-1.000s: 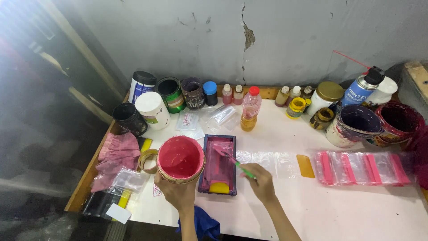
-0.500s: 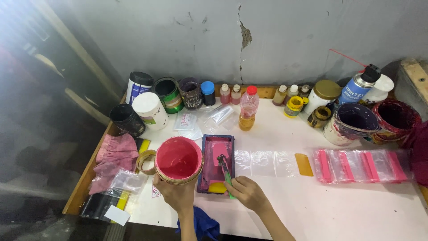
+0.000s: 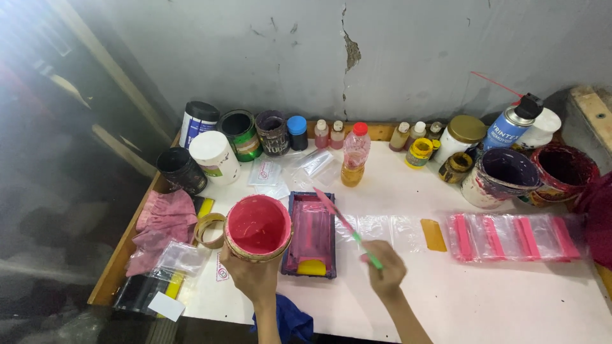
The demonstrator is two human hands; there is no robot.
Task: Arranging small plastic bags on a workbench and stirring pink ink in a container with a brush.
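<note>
My left hand [image 3: 250,275] grips a round tub of pink paint [image 3: 257,227] from below, holding it just left of a small rectangular tray [image 3: 311,233] coated in pink, with a yellow piece at its near end. My right hand [image 3: 384,270] holds a thin green-handled stick [image 3: 347,227] smeared pink. The stick slants up and left, its tip over the tray's far right corner.
Jars, cans, small bottles and a spray can [image 3: 510,122] line the wall. Two large paint-stained tubs [image 3: 503,174] stand at right, above clear bags with pink strips [image 3: 513,237]. A pink rag [image 3: 164,220] and a tape roll [image 3: 209,229] lie at the left edge.
My right hand has lifted the stick out of the tray and drawn back to the right. The paint tub stays in my left hand.
</note>
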